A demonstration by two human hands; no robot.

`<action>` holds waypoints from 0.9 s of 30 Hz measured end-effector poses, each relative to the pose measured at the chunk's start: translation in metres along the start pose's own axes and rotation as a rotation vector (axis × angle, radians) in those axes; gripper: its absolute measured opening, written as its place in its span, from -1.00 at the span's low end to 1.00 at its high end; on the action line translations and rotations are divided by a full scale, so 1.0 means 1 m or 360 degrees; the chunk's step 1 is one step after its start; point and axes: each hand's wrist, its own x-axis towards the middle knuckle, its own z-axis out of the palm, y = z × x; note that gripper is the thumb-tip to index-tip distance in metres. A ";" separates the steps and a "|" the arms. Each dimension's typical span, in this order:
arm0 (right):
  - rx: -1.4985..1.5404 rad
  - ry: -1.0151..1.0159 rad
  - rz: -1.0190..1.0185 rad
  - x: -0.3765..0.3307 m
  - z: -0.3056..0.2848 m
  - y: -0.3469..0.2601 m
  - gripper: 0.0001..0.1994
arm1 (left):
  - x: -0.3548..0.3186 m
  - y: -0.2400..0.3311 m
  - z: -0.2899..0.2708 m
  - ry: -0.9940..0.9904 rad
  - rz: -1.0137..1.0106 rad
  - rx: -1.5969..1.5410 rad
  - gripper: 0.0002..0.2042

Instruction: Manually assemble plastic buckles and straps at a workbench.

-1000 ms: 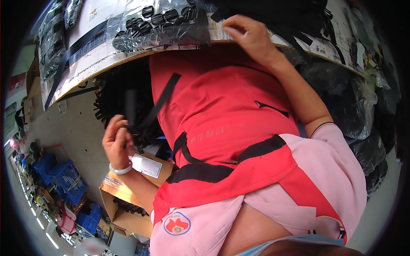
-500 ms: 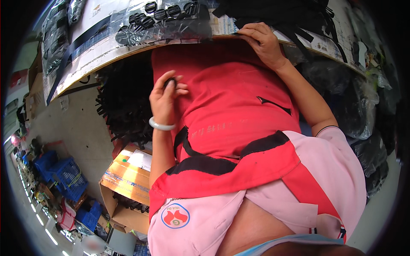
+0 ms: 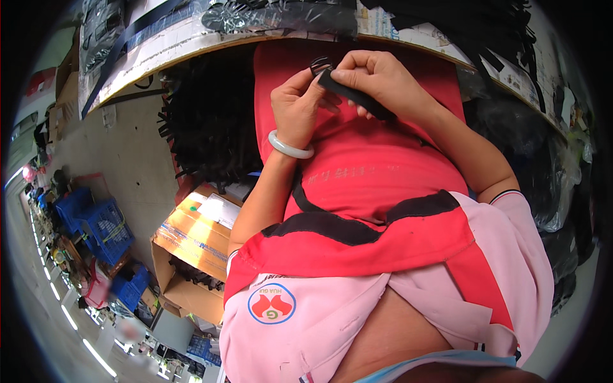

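In front of the red apron [image 3: 357, 150], just below the table edge, both my hands meet. My left hand [image 3: 295, 112], with a pale bangle on its wrist, pinches a small black plastic buckle [image 3: 319, 62] whose slotted end sticks up past the fingers. A black webbing strap [image 3: 359, 97] is gripped by my right hand [image 3: 388, 78], its end against the buckle. Fingers cover the join, so whether the strap passes through a slot cannot be seen.
On the table [image 3: 191, 60] beyond lie a clear plastic bag [image 3: 274, 18] with black buckles and a pile of black straps [image 3: 460, 25]. Dark strap bundles [image 3: 204, 127] hang below the table at left. An open cardboard box [image 3: 198, 230] and blue crates [image 3: 105, 230] stand lower left.
My right hand has come from the table edge toward my left, bringing a black strap. My left hand has moved up and right with the buckle, and the two now meet.
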 end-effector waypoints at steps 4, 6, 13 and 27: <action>0.0361 0.0084 0.0068 0.015 -0.002 0.021 -0.78 | -0.002 -0.008 0.001 0.0039 0.0036 0.0171 -0.81; 0.0521 0.0089 0.0015 0.021 -0.001 0.030 -0.79 | -0.002 -0.016 0.000 0.0095 0.0199 0.0393 -0.82; 0.0503 0.0209 -0.0199 0.028 0.008 0.040 -0.72 | 0.005 -0.020 -0.018 -0.0017 0.0922 0.1386 -0.75; -0.0091 0.0185 -0.0976 -0.002 0.014 0.016 -0.88 | 0.001 -0.013 -0.009 0.0251 0.0000 -0.0113 -0.81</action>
